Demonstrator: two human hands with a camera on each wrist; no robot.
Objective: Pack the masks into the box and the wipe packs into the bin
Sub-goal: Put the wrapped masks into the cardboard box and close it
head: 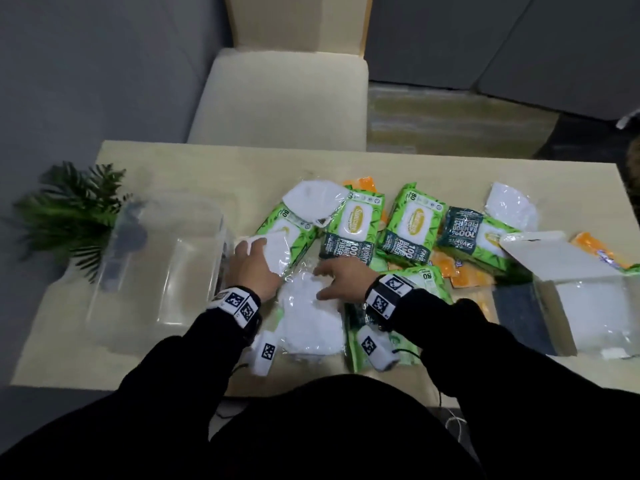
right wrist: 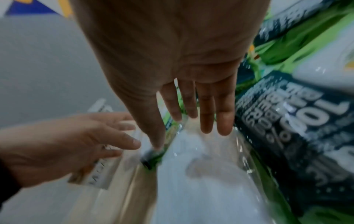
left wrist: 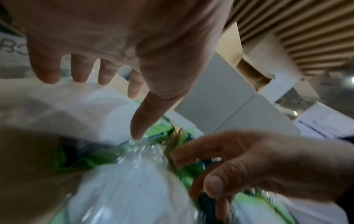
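Barely started: bin [head: 166, 258] at 9 o'clock empty, wipe packs [head: 349, 233] and masks [head: 308, 306] loose; both hands [head: 252, 268] spread, gripping nothing.

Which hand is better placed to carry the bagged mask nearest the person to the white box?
Right, probably. The right hand already rests with spread fingers on the bagged mask, and the white box lies on its side. The left hand reaches toward another mask beside the clear bin.

Black long sleeves [head: 485, 344] on both arms; wrist bands [head: 384, 296] w/ black-white square marker tags, white tagged blocks [head: 265, 355] hanging at 6 o'clock, thin black cables.
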